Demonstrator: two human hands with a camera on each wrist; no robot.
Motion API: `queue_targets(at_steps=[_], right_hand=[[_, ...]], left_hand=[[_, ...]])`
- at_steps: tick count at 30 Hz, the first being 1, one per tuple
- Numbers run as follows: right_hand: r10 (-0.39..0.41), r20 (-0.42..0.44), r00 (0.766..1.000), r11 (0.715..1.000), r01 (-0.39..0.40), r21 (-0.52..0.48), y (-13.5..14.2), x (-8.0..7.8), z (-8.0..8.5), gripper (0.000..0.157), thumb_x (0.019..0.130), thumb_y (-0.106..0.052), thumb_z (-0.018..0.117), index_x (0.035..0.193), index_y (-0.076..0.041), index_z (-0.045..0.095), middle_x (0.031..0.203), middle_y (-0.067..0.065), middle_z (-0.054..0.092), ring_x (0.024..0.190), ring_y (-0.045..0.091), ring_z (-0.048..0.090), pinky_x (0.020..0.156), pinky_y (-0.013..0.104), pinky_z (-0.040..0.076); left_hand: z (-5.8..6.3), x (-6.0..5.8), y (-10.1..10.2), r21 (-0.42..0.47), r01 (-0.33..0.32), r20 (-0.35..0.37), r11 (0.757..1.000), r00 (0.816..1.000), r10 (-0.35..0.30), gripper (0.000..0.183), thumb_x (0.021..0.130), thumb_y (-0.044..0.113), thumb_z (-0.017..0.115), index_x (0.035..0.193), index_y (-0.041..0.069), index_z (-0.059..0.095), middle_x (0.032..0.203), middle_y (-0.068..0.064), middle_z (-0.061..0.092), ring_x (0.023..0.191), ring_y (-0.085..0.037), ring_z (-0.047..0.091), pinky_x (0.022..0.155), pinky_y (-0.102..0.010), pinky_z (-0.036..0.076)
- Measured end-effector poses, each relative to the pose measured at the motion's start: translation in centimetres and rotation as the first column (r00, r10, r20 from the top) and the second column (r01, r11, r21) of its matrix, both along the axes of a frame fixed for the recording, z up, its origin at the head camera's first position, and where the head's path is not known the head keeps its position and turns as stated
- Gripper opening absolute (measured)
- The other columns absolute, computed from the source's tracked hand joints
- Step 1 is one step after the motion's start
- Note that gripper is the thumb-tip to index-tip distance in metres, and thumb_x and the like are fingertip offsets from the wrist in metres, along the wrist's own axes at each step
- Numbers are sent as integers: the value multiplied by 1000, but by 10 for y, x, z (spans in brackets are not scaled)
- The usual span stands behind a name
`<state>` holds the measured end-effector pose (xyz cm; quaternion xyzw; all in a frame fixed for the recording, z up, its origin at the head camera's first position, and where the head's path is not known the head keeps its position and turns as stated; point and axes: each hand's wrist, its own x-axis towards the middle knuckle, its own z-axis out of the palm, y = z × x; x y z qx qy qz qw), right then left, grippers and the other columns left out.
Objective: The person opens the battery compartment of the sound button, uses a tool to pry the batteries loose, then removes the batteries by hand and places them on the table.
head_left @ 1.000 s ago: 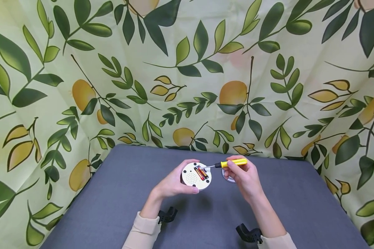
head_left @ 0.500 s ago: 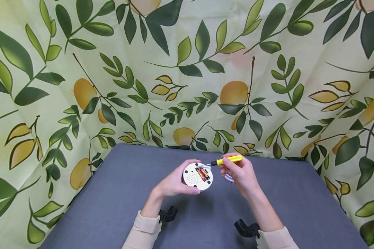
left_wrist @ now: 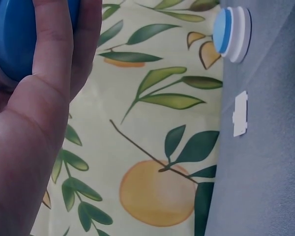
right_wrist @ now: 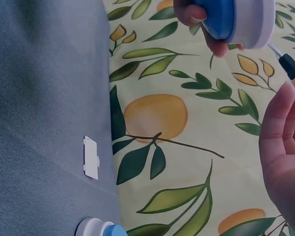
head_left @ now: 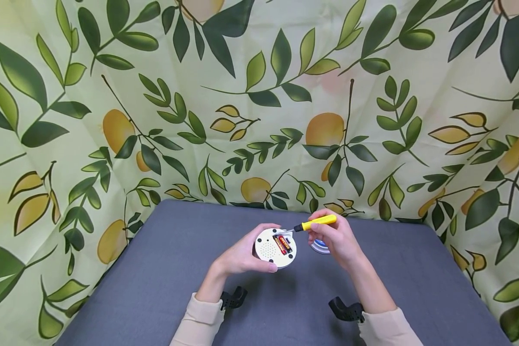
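My left hand (head_left: 243, 252) grips a round white button buzzer (head_left: 267, 249) by its side, its underside facing me. Small speaker holes, dark feet and an uncovered compartment with two red-and-black batteries (head_left: 282, 244) show there. The buzzer's blue dome (right_wrist: 219, 18) faces away from me, seen in the right wrist view. My right hand (head_left: 338, 239) pinches a yellow-handled screwdriver (head_left: 319, 222) with a black collar. Its metal tip is at the upper end of the batteries. The left wrist view shows the left hand's fingers (left_wrist: 51, 39) lying across the blue dome.
A second blue-and-white button buzzer (left_wrist: 233, 34) stands on the grey table (head_left: 177, 269), partly behind my right hand in the head view. A small white battery cover (right_wrist: 91, 157) lies on the table near it. A leaf-and-fruit patterned cloth (head_left: 259, 120) hangs behind the table.
My right hand has moved slightly left and up, and the screwdriver tip has shifted toward the batteries' upper end. The held buzzer has shifted slightly right. More of the second buzzer shows.
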<state>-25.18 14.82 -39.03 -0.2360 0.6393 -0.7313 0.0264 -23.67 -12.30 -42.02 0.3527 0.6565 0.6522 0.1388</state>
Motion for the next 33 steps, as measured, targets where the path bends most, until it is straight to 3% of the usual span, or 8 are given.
queue_targets(at_steps=[7, 15, 21, 26, 33], right_hand=[[12, 11, 1000, 1000, -12, -18, -1, -4, -1, 5, 99, 0, 57, 98, -2, 61, 77, 7, 60, 63, 16, 55, 60, 28, 53], [-87, 145, 985, 996, 84, 31, -5, -6, -2, 11, 101, -7, 57, 91, -7, 61, 64, 3, 56, 51, 12, 49, 50, 25, 46], [-53, 216, 975, 995, 71, -76, -8, -5, -1, 15, 102, -4, 52, 89, -9, 58, 63, 2, 60, 49, 11, 51, 51, 24, 47], [0, 173, 985, 993, 21, -120, -6, -4, -1, 15, 101, -2, 52, 92, -11, 60, 74, 4, 62, 58, 13, 55, 58, 24, 51], [95, 47, 994, 994, -91, -65, 0, -5, -2, 17, 98, 3, 50, 97, -9, 62, 86, 5, 63, 70, 16, 59, 67, 27, 54]], left_hand=[[0, -1, -1, 8, 6, 0, 1000, 1000, -6, 85, 78, 6, 83, 149, 2, 36, 128, -16, 58, 104, -20, 64, 88, -31, 54], [0, 0, 0, 0, 40, 19, 999, 999, -40, 83, 78, 5, 83, 147, 6, 38, 127, -15, 59, 104, -20, 65, 90, -33, 54], [0, 2, 0, 14, 33, 33, 999, 999, -33, 87, 78, 7, 83, 150, 2, 35, 130, -15, 56, 106, -20, 64, 90, -33, 54], [0, 2, -3, 22, 40, 39, 999, 998, -41, 87, 78, 7, 84, 150, 3, 35, 130, -15, 57, 105, -20, 65, 89, -33, 55], [0, 0, -3, 29, 57, 29, 998, 998, -58, 84, 79, 6, 83, 149, 6, 37, 130, -16, 57, 104, -21, 65, 89, -34, 55]])
